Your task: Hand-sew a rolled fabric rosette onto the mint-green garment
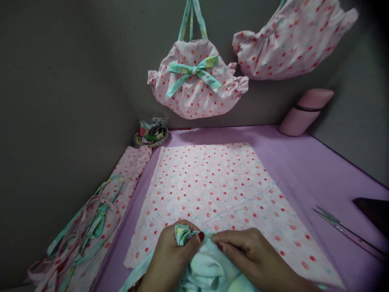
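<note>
A mint-green cloth with yellow patches lies bunched at the near edge. My left hand is closed on its gathered upper edge, and a crumpled fold sticks up between thumb and forefinger. Just to the right, my right hand pinches the same edge between thumb and forefinger. Whether a needle is in those fingertips is too small to tell. Beneath both hands spreads a flat pink cloth with red flowers. A thin pale thread trails across it toward the right.
Scissors rest at the right beside a dark object. A pink bottle stands at the back right, a basket of thread at the back left. Fabric straps lie left. Two pink bags hang above the purple table.
</note>
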Demonstrator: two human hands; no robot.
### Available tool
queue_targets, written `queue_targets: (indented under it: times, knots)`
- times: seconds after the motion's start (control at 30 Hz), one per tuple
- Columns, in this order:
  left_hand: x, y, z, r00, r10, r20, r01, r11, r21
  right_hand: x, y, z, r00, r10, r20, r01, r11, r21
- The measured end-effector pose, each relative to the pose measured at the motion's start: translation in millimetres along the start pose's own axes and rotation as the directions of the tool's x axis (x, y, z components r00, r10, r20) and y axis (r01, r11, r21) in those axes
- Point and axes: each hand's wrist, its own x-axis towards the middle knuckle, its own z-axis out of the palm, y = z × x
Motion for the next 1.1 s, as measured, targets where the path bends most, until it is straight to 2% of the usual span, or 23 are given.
queue_targets:
  times: [0.2,0.37,0.47,0.73,1.1]
  knots:
    - [-3.6,-2.8,0.8,0.993,0.115,0.004,-0.115,0.984,0.137,0.1,-0.7,0.7,1.000,0.006,0.019,-0.005,0.999,-0.053]
    - [-4.9,0.1,3.9,0.988,0.153,-0.023,-0.144,0.961,0.237,-2.4,3.0,5.6,1.000,0.008,0.016,-0.005,0.991,-0.132]
    - [-6.0,1.3,5.9,0.988,0.153,0.005,-0.150,0.956,0.251,-2.8,4.8,8.1,1.000,-0.001,-0.006,0.000,0.987,-0.163]
    - [1.1,-3.3,3.9,0.996,0.085,0.006,-0.086,0.990,0.111,-1.3,0.9,5.2,0.998,0.014,-0.060,-0.014,1.000,0.006]
    - [-0.3,-1.4,0.6,0.996,-0.002,0.090,0.003,1.000,-0.015,1.0,0.0,-3.1,0.999,0.029,0.026,-0.032,0.993,0.114]
